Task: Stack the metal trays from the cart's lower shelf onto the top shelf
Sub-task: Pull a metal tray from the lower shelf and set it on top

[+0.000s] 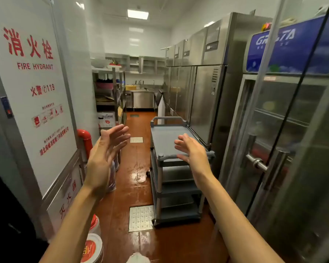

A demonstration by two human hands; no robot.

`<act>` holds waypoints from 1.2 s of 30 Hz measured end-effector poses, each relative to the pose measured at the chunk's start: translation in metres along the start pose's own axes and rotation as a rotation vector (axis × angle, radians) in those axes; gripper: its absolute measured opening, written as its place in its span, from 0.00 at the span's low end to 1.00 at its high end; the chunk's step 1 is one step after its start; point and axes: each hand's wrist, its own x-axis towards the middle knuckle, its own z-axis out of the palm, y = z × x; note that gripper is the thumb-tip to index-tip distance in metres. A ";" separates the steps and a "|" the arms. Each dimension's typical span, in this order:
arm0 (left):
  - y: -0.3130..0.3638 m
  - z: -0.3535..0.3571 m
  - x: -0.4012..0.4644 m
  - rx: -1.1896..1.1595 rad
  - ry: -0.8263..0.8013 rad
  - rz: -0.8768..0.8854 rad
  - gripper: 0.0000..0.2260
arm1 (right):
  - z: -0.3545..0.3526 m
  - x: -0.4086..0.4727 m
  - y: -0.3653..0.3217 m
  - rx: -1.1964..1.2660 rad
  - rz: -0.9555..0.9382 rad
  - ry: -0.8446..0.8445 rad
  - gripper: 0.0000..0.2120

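Fingers of left hand [103,158] and right hand [193,151] spread, empty, before the cart [165,137].

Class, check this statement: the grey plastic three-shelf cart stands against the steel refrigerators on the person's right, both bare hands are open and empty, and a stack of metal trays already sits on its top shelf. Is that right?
Not quite. The head view shows the top shelf of the grey plastic three-shelf cart bare, with no trays on it. The rest holds: it stands by the steel refrigerators, and the left hand and right hand are open and empty.
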 end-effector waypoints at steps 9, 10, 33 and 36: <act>-0.048 0.016 0.050 0.063 0.052 -0.009 0.26 | -0.009 0.076 0.029 0.023 -0.001 -0.014 0.12; -0.053 0.017 0.055 0.062 0.060 -0.014 0.27 | -0.011 0.085 0.032 0.030 0.005 -0.013 0.12; -0.311 -0.091 0.272 0.069 0.227 -0.201 0.25 | 0.113 0.363 0.205 0.055 0.140 -0.014 0.11; -0.348 -0.106 0.320 0.084 0.210 -0.231 0.27 | 0.129 0.411 0.228 0.061 0.167 0.006 0.11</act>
